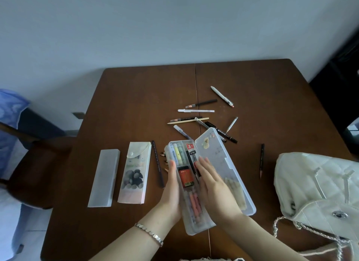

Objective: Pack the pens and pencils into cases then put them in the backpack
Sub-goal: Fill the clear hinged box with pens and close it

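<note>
Fingers (pixel 172 164) straight, unclenched: left hand (pixel 171 185) against the open case (pixel 198 228), right hand (pixel 212 183) flat on its contents, near bench (pixel 136 105) centre. Risk: protruding contents could jam the lid; far pens (pixel 196 111) not yet packed.

Three cases on the table (pixel 136 85): one frosted case (pixel 104 178), one pouch (pixel 135 173), one open case (pixel 223 163). One backpack (pixel 314 183) at the right edge. Loose pens and pencils (pixel 195 110), I count eleven, plus a few stubs (pixel 164 159), half hidden, number unclear.
</note>
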